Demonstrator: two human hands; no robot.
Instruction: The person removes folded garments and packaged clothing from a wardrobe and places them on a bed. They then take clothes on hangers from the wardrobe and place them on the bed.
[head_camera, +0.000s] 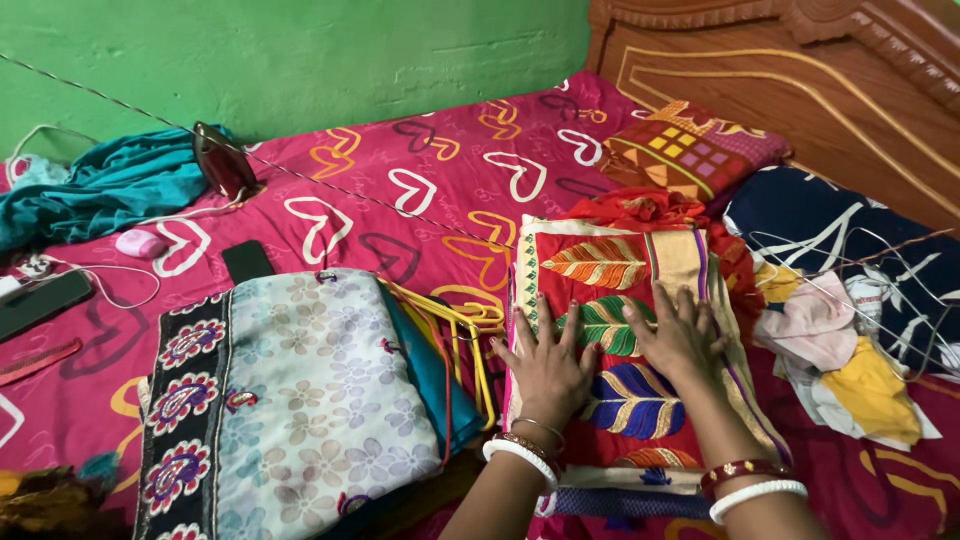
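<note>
- The left hand (548, 368) and right hand (678, 338) lie flat, side by side, on the folded red sari (625, 350), fingers (545, 318) spread wide, pressing down and gripping nothing.
- The sari sits on the bed (440, 190), right of centre, its leaf-patterned panel facing up. If the palms push unevenly, the top layer could slide and the fold could skew, since the cloth looks smooth.
- Bangles (520, 455) ride both wrists; they might snag the embroidery or the fringe at the near edge.
- Just left lies a folded floral cloth (300, 390) with yellow hangers (465, 335) between the two stacks. A sideways sweep of the left hand could catch a hanger hook.
- To the right, loose clothes (835, 350) and wire hangers (880, 290) lie close; the sari's far edge could tangle with them.
- Farther off, an iron (222, 160) stands tilted on the bed beside teal cloth (100, 185), its cord (330, 180) running across the sheet toward the sari. A tug on the cord could topple it; whether it is hot I cannot tell.
- A phone (246, 260) lies flat near it.
</note>
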